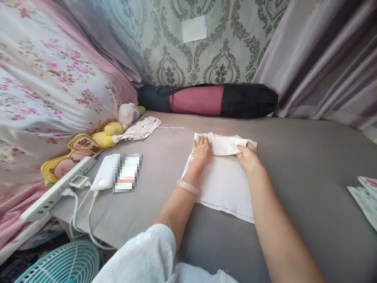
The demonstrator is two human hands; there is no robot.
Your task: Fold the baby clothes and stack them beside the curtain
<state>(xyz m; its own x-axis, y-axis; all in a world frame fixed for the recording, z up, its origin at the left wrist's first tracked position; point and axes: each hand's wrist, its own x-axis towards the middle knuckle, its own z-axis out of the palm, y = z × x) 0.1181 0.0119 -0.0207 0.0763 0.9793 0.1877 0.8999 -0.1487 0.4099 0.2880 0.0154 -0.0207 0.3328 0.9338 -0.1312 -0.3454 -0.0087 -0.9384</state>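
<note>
A white cloth (224, 184) lies spread on the grey bed sheet (294, 165), its far end rolled or folded over into a thick band (226, 144). My left hand (202, 150) rests flat on the left end of that band, fingers stretched out. My right hand (249, 156) grips the band's right end, thumb on top and fingers curled under the fold. A pale bangle (187, 186) sits on my left wrist.
A black and pink rolled bag (206, 100) lies against the wall. At the left are a small white garment (138, 129), plush toys (118, 127), a power bank (103, 177), a power strip (55, 188) and a floral quilt (44, 86). A teal fan (61, 263) stands below; folded fabric (365, 198) lies far right.
</note>
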